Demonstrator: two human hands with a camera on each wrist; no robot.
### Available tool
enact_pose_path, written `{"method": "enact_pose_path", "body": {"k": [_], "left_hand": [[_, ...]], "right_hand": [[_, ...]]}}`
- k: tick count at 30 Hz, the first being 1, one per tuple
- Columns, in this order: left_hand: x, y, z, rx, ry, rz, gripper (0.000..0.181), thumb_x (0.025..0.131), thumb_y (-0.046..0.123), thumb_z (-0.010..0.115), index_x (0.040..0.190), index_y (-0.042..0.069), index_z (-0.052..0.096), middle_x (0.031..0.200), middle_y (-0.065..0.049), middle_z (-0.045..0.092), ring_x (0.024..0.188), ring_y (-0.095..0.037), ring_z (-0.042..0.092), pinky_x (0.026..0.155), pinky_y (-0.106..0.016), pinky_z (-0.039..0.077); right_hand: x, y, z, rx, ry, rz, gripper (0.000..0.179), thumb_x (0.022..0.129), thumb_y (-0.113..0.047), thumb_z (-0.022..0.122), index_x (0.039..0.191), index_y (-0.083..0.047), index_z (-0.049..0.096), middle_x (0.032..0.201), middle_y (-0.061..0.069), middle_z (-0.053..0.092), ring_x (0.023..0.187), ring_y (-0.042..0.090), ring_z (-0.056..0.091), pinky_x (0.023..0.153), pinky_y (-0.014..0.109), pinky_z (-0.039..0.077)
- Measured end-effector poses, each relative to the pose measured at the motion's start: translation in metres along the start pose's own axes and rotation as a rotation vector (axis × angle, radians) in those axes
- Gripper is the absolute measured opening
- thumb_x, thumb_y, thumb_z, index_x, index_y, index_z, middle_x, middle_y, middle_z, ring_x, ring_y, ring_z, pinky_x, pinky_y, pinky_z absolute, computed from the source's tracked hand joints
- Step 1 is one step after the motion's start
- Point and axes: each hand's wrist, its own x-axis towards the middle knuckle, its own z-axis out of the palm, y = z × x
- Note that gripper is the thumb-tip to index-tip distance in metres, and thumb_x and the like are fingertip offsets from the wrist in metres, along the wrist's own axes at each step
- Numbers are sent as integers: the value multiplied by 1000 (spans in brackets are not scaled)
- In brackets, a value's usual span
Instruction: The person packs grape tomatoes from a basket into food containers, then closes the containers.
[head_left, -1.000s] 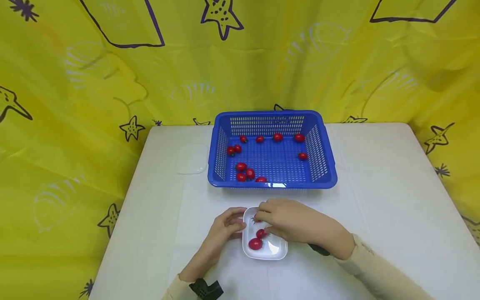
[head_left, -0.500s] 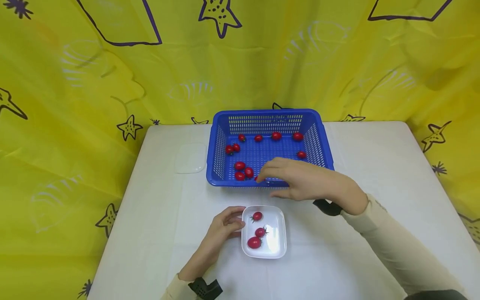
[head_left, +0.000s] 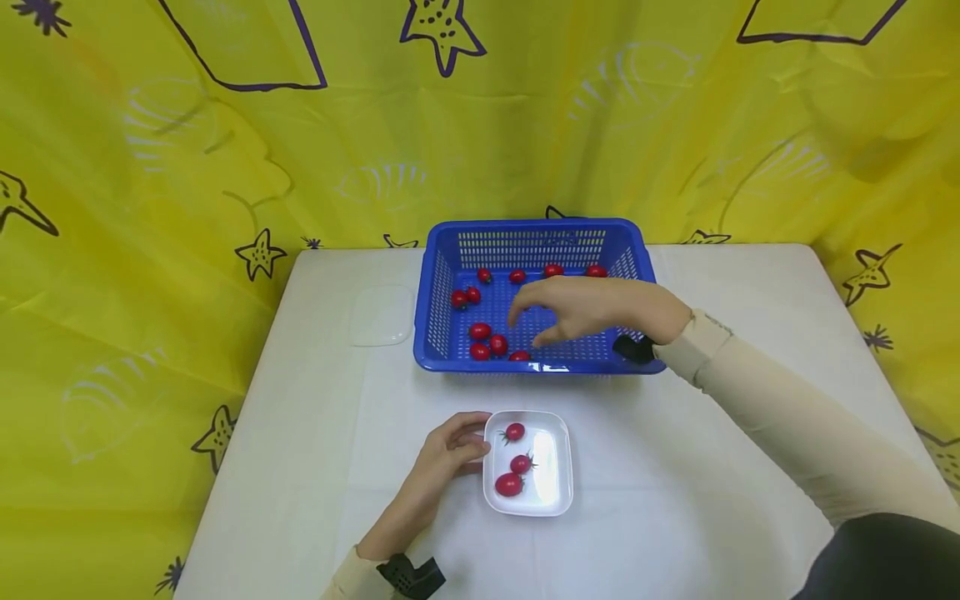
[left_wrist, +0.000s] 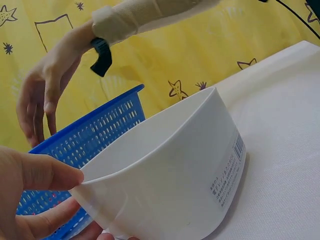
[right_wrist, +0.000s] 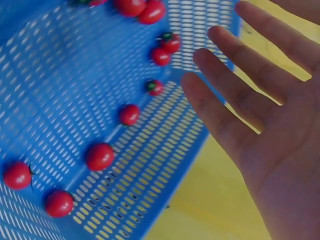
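Observation:
In the head view, my left hand (head_left: pixel 438 467) touches the left side of a white square container (head_left: pixel 555 454). Its fingertips rest against the outer wall and rim, as the left wrist view shows. Inside the container lie three cherry tomatoes (head_left: pixel 509 484), along its left half. My right hand (head_left: pixel 581 307) hovers over the blue basket (head_left: pixel 540 367), holding nothing, its fingers spread in the right wrist view. Several cherry tomatoes (right_wrist: pixel 100 156) lie scattered on the basket floor, mostly along its edges. The hand hides part of the basket's right side from the head camera.
A clear lid (head_left: pixel 381 317) lies on the white table (head_left: pixel 300 433), left of the basket. Yellow patterned cloth (head_left: pixel 510 133) hangs behind and beside the table. Printed text and a barcode (left_wrist: pixel 239 148) mark the container's outer wall.
My right hand has left the container, moving forward to the basket. A cherry tomato stays in the container where its fingers were. The left hand keeps its place at the container's side.

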Motion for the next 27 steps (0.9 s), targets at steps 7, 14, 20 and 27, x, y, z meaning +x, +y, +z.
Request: {"method": "enact_pose_path", "body": {"k": [7,14,20,27], "left_hand": [[0,-1,0,14,6,0,49,96,18,65,143,5,58,137,-17,64,108,-18,63,95,-36,63],[1,-3,0,3,7,12,49,97,17,65,144,5,58,136,-17,64,108,-18,63,95,-37,63],[2,-2,0,2,10,17,48,98,18,65,144,5,58,135,-18,65,107,-18,63,95,-37,63],[0,-2,2,-7,13,8,49,97,17,65,144,4,58,136,-19,65,106,-17,63,96,-39,63]], "right_hand": [[28,15,-10,-23,-118,36,40,96,-18,74,135,-14,66,139,8,66,136,33,56,116,52,49],[51,21,-13,-32,-186,16,38,97,-15,72,135,-10,66,138,10,66,135,33,56,116,50,49],[62,24,-5,-1,-234,2,42,97,-11,72,138,-11,65,143,9,64,138,33,55,117,50,48],[73,32,12,10,-253,-40,43,96,-9,73,138,-16,66,146,6,63,140,32,55,117,50,49]]}}
